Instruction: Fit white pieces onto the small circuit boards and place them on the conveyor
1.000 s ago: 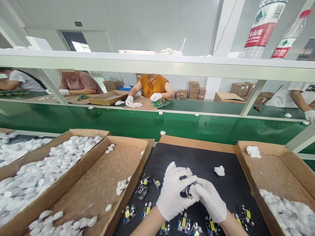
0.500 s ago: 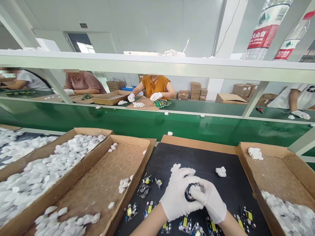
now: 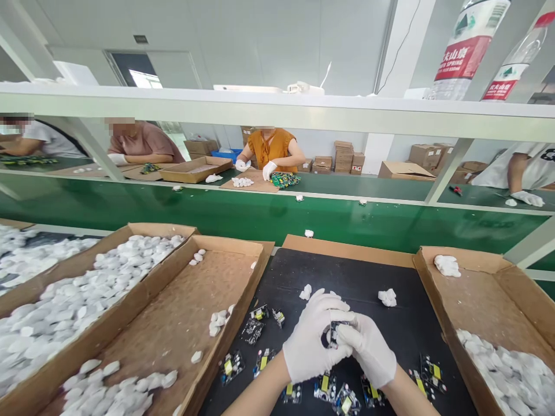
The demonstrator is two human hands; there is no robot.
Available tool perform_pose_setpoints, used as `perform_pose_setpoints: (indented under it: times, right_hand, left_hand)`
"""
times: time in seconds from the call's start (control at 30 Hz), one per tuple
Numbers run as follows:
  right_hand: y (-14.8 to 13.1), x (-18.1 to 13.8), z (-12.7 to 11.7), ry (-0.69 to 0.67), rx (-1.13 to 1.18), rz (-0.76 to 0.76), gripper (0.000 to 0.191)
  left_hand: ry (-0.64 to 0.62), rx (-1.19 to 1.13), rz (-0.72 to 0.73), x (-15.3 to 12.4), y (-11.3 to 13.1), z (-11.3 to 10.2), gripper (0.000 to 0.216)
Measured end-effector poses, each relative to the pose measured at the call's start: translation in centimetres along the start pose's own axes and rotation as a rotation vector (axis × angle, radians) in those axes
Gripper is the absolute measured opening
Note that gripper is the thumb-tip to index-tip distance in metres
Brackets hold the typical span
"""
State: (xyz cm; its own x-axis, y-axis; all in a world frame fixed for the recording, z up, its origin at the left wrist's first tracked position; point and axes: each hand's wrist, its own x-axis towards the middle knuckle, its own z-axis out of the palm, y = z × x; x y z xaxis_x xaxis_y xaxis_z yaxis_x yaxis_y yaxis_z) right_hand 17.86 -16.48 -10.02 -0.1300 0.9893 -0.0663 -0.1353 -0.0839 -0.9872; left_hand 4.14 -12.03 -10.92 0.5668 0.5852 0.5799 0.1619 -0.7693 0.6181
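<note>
My left hand (image 3: 309, 338), in a white glove, is closed around a small dark circuit board (image 3: 334, 333) above a black mat (image 3: 347, 268). From the other side my gloved right hand (image 3: 370, 349) grips the same board, thumb and fingers pressed against it. Fingers cover most of the board. Below and around my forearms lie several circuit boards with yellow parts, such as one board (image 3: 231, 367) at the left and another board (image 3: 325, 386) in front. Beyond my hands rest two crumpled white pieces, a left piece (image 3: 306, 292) and a right piece (image 3: 387, 297).
Cardboard trays with white pieces flank the mat: a left tray (image 3: 173, 323), a fuller far-left tray (image 3: 82, 289) and a right tray (image 3: 498, 289). A green conveyor belt (image 3: 243, 222) runs behind, under a shelf (image 3: 260, 110) with bottles (image 3: 463, 58). Co-workers sit across.
The board has turned between my fingers, and its face now shows more edge-on. My hands stay close together. White pieces on the belt have shifted right. A co-worker's hands have moved.
</note>
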Motion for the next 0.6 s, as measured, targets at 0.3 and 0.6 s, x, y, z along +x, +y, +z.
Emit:
perform_pose_setpoints:
  times: [0.3,0.6]
  right_hand:
    - [-0.18,-0.03,-0.15,-0.057,-0.011,-0.001,0.038]
    - [-0.15,0.07,-0.40,-0.017,-0.016,-0.033,0.029]
  left_hand:
    - [-0.009,0.089,-0.041,0.04,-0.89,-0.13,0.050]
    - [0.048,0.155,-0.017,-0.03,-0.69,0.16,0.043]
